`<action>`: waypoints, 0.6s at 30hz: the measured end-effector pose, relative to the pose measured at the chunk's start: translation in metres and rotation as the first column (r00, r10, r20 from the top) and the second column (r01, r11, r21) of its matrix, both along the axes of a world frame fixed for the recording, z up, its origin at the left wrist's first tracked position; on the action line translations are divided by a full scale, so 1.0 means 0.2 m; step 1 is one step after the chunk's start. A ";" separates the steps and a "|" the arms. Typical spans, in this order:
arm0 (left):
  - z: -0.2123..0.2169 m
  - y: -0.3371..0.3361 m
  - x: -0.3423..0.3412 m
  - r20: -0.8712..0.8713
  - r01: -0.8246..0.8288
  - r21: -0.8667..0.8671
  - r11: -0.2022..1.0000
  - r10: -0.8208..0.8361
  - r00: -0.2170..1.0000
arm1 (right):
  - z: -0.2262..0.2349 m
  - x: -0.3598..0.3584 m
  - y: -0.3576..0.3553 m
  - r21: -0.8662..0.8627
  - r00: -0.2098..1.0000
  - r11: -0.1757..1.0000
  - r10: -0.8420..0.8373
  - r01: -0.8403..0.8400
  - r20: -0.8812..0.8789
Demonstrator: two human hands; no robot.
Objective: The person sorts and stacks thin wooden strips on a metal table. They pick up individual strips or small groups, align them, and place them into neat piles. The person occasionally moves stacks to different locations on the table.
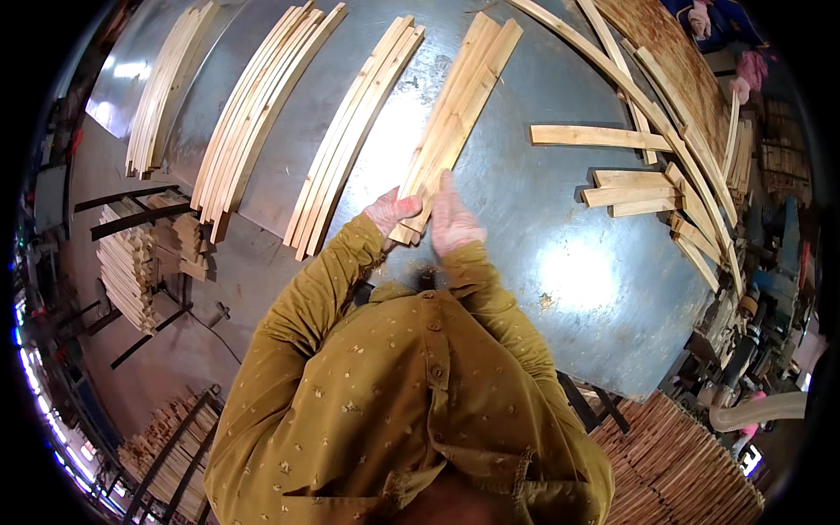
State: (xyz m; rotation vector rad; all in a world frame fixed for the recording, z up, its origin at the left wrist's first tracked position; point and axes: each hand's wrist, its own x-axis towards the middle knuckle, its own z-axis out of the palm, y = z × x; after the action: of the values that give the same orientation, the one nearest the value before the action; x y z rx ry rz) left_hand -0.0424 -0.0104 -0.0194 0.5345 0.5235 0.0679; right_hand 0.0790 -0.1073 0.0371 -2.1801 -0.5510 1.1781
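In front of me a small bundle of pale wooden strips (457, 118) lies lengthwise on the metal table, its near end between my two hands. My left hand (391, 211) is closed on the left side of that near end, thumb pointing across it. My right hand (455, 220) grips the right side, with a finger stretched along the edge. Both hands look covered in pinkish-white gloves. The strips overlap slightly askew, and the hands partly hide their near ends.
Left of the bundle are more rows of strips: a near stack (357, 131), a wider stack (262, 114) and a far-left stack (171, 87). Short offcuts (632, 191) and long strips (604, 61) lie at right. Piled wood (674, 464) stands below. Another person's gloved hand (741, 90) shows at upper right.
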 end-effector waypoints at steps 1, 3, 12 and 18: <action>0.01 0.01 -0.02 0.036 0.088 -0.042 0.995 -0.087 0.996 | -0.09 0.03 -0.08 0.192 0.982 0.968 -0.138 0.161 -0.126; 0.00 -0.01 -0.03 -0.073 0.082 0.024 0.996 -0.080 0.994 | -0.34 0.10 -0.14 0.414 0.941 0.855 -0.337 0.312 -0.013; 0.41 -0.01 -0.31 -0.933 0.932 0.352 0.081 -0.053 0.357 | -0.20 0.02 0.27 -0.176 0.934 0.919 0.357 -0.353 -0.007; 0.34 0.40 -0.49 -0.631 0.643 0.750 0.156 0.461 0.624 | -0.18 -0.05 0.41 -0.152 0.611 0.592 0.768 -0.791 -0.192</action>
State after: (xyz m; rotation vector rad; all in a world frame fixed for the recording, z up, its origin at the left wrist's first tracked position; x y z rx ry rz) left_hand -0.1397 0.0691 0.0495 2.1064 1.3686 0.0190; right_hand 0.0686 -0.0246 0.0003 -2.0524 -1.5122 1.8688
